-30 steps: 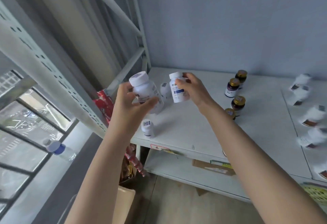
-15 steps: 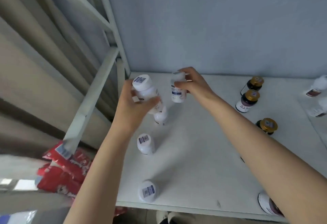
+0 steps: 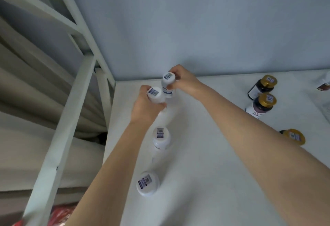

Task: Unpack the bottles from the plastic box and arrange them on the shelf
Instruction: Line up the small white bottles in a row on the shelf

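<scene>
My left hand (image 3: 145,108) grips a white bottle (image 3: 155,94) with a barcode sticker on its cap, low over the white shelf (image 3: 214,154) near its back left corner. My right hand (image 3: 184,83) holds a smaller white bottle (image 3: 168,84) with a blue label just behind it, close to the wall. Two more white bottles (image 3: 160,139) (image 3: 147,183) stand in a line toward the shelf's front edge, along its left side. A further one is mostly hidden under my left hand. The plastic box is out of view.
Three dark bottles with gold caps (image 3: 262,86) (image 3: 260,106) (image 3: 293,136) stand on the right. A white bottle (image 3: 324,87) lies at the far right edge. The shelf's white metal upright and braces (image 3: 71,100) rise at left. Red packaging (image 3: 60,215) shows below left.
Both hands have moved farther back and lower over the shelf with their bottles. The view has tilted further down onto the shelf.
</scene>
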